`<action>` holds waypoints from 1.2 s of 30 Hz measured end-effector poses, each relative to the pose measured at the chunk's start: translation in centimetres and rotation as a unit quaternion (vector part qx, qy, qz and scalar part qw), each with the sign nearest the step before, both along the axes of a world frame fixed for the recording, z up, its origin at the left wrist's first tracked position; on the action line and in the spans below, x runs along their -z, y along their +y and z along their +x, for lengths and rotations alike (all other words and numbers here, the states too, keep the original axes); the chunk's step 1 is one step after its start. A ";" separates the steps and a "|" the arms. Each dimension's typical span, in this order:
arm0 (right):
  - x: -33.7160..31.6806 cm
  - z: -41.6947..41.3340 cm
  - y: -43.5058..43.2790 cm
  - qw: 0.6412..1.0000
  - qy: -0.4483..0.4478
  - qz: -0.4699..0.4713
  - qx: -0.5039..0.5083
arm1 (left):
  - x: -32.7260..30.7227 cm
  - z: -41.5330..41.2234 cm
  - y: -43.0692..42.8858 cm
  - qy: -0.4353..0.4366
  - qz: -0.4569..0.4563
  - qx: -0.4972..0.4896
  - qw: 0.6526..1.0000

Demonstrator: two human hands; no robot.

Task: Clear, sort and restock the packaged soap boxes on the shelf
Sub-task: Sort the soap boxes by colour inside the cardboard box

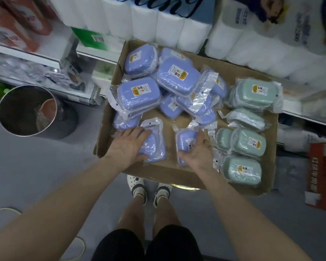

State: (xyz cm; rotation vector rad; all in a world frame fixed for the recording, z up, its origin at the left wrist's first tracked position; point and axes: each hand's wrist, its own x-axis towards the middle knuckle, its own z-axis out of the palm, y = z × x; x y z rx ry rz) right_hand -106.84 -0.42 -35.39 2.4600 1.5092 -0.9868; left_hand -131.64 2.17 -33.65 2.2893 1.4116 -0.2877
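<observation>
Bare forearms reach down from the camera over a grey floor, the left hand point(129, 143) and right hand point(197, 150) each grasping a bagged soap box. Beyond the fingertips, packs of white toilet rolls point(158, 21) line the shelving. Under both hands sits a shallow cardboard tray point(158, 171), its near edge above the person's white clogs point(136, 182). Well to the left of the left hand stands a round metal bin point(26, 110). Well to the right of the right hand is a red carton point(322, 176). Just ahead of both hands, a loose heap of blue soap boxes point(177, 76) fills the tray's far-left part. Just right of the right hand, green soap boxes point(250, 142) lie in a column. The left hand's fingers spread over a wrapped blue soap box point(154, 146), thumb hooked round its near edge. The right hand curls round a second blue soap box point(185, 142), thumb at its near end. The two boxes sit near each other, not touching.
</observation>
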 end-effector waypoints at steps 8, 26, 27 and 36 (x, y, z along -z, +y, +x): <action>-3.2 -4.8 4.6 0.973 0.015 0.076 -0.217 | -1.9 -3.4 1.0 -0.055 0.075 0.013 0.996; -4.0 7.7 11.6 0.967 0.070 0.212 -0.125 | -4.0 9.9 18.6 0.019 0.109 0.053 0.993; -3.4 7.5 12.3 0.969 0.062 0.192 -0.144 | -4.0 10.0 19.0 0.037 0.091 0.052 0.994; -1.3 5.6 13.0 0.970 0.055 0.183 -0.150 | -8.7 4.8 12.6 -0.076 0.209 0.083 0.971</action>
